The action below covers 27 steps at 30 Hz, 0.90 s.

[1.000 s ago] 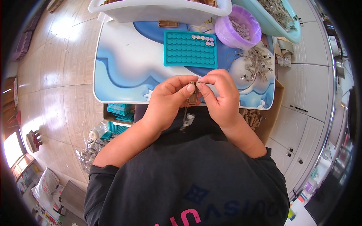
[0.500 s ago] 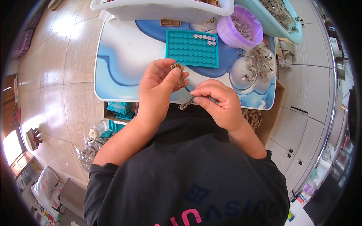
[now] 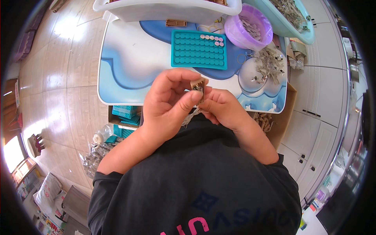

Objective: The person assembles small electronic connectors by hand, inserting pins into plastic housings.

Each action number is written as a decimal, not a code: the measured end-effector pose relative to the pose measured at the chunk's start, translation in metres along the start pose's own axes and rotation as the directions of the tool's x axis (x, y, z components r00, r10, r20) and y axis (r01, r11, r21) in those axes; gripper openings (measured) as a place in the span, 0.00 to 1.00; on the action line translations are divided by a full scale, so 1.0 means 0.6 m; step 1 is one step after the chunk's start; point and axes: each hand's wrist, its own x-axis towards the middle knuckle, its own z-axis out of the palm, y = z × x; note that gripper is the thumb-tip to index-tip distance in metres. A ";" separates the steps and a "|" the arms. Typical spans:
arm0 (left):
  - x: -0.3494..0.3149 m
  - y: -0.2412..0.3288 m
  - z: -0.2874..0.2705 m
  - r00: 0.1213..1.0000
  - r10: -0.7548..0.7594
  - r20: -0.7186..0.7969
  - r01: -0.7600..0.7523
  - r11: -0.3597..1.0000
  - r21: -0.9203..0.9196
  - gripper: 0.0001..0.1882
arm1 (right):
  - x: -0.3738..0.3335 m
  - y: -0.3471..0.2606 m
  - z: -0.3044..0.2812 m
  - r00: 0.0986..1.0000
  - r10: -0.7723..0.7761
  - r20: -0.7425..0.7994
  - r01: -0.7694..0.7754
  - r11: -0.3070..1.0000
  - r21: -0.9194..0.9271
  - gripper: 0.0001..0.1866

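My left hand (image 3: pixel 166 102) pinches a small brown, box-like piece (image 3: pixel 200 84) between thumb and fingers, above the table's near edge. My right hand (image 3: pixel 224 105) is closed close beside it, its fingertips at the lower end of the piece. A bundle of thin grey cord or wire (image 3: pixel 191 117) hangs from the right fingertips; whether it touches the piece is hidden by the fingers. Beyond the hands lies a teal tray (image 3: pixel 199 62) with rows of round wells. Several pale pink discs (image 3: pixel 212 38) sit at its far right corner.
A purple lined tub (image 3: pixel 231 37) of pale discs stands right of the tray. Tangled wired parts (image 3: pixel 270 66) lie on the table's right side. A white bin (image 3: pixel 168 13) and a light teal basin (image 3: pixel 309 35) stand at the back. Another brown piece (image 3: pixel 176 23) lies behind the tray.
Both hands have come together: the left moved right with the brown piece, tilting it more upright, and the right moved slightly left with the grey bundle to meet it.
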 end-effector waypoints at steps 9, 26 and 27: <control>0.013 -0.012 -0.011 0.930 -0.258 -0.262 0.198 0.952 -0.232 0.13 | -0.015 0.010 0.000 0.741 -0.671 -0.031 0.669 0.741 -0.062 0.24; 0.009 -0.013 -0.010 0.924 -0.321 -0.209 0.247 0.916 -0.315 0.12 | -0.017 -0.006 -0.002 0.969 -0.194 0.152 0.238 0.896 -0.374 0.13; 0.008 -0.015 -0.009 0.924 -0.321 -0.206 0.249 0.917 -0.311 0.12 | -0.014 -0.006 0.005 0.888 -0.457 0.054 0.427 0.773 -0.469 0.15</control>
